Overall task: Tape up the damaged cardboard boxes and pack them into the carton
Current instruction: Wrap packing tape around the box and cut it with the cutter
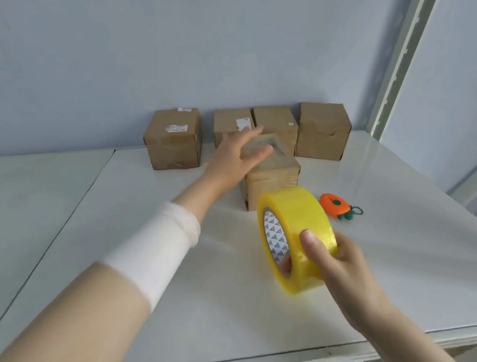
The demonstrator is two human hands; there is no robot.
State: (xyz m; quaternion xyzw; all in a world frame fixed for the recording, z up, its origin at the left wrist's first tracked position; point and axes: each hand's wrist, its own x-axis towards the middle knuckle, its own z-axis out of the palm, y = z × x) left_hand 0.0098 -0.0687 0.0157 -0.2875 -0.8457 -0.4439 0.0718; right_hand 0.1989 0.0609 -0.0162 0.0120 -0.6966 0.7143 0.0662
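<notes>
Head view:
- Left hand (238,155) reaches forward with straight, spread fingers over the top of the near brown cardboard box (272,183). The hand is motion-blurred, so I can't tell whether it touches the box.
- The near brown cardboard box stands mid-table, in front of the back row, with shiny clear tape on its top and front.
- Right hand (339,261) grips the yellow roll of packing tape (297,242), thumb on the outer band and a fingertip showing inside the core.
- The roll is held on edge above the table, just in front of the near box, with its printed white core facing left.
- Four more brown cardboard boxes stand in a row against the wall: far-left box (174,138) apart from the rest, second box (232,123) and third box (277,122) side by side, and far-right box (324,131), which has a torn front edge.
- An orange carrot-shaped cutter (334,207) with a bead chain lies right of the near box, near the roll.
- White table (157,318) carries everything.
- White wrap (157,254) circles the left forearm.
- Pale blue wall (163,57) behind, and a white slotted rail (404,45) at right.
</notes>
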